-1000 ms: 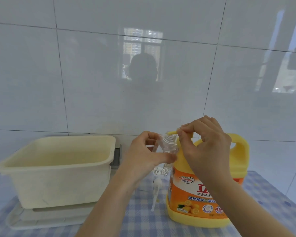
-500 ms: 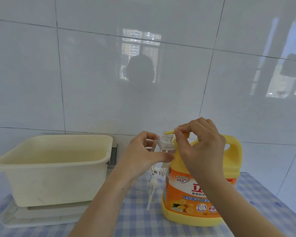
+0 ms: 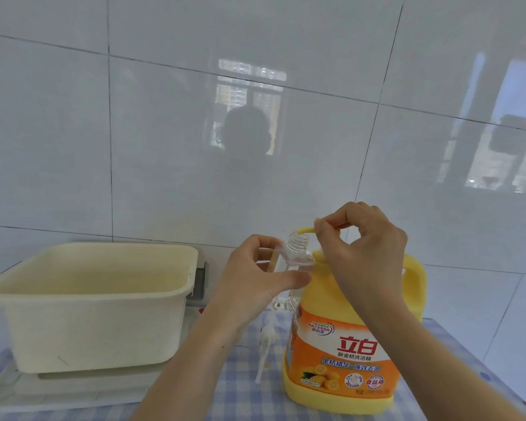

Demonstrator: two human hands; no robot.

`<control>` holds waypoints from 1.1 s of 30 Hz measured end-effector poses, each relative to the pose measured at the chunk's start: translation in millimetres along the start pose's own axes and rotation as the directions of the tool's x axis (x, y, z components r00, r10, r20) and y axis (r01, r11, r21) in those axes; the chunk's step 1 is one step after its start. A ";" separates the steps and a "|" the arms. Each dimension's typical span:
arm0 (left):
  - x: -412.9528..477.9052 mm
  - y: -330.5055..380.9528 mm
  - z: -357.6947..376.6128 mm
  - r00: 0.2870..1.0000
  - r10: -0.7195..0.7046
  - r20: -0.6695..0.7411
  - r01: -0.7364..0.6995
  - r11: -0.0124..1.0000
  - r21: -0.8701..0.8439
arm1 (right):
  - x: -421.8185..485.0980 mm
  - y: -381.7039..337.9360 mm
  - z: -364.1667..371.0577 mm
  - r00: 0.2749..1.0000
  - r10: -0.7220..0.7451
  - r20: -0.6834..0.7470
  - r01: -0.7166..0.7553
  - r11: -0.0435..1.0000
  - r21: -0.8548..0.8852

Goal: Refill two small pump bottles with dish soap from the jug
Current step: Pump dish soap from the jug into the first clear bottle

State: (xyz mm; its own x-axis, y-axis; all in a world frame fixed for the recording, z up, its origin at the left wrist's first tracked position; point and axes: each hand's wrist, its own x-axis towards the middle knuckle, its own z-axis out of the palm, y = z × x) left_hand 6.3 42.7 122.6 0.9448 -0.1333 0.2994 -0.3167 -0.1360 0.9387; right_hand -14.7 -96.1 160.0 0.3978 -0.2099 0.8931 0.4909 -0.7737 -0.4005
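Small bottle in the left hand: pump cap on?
No, the small bottle in the left hand shows a bare threaded neck.

The table (image 3: 255, 413) has a blue and white checked cloth (image 3: 240, 390) on it; a white tray (image 3: 58, 396) sits on the cloth at the left, with a cream tub (image 3: 88, 329) on top; a yellow and orange soap jug (image 3: 340, 344) stands upright at the right; a white pump (image 3: 266, 344) lies between them, just beside the jug.

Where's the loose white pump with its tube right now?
Head view, centre: the pump lies on the checked cloth, just left of the dish soap jug and below the left hand holding the clear bottle.
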 end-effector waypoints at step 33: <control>-5.4 7.7 -7.6 0.959 0.017 0.284 -0.045 0.995 0.093 | -1.4 3.9 1.0 0.998 -0.068 -0.019 0.067 0.997 -0.045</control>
State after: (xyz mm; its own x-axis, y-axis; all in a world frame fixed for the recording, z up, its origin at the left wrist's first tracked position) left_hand -0.7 49.8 129.5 0.8765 -0.4086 0.2546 -0.3655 -0.2207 0.9043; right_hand -12.6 -98.2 157.0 0.3487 -0.1682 0.9220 0.4809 -0.8123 -0.3300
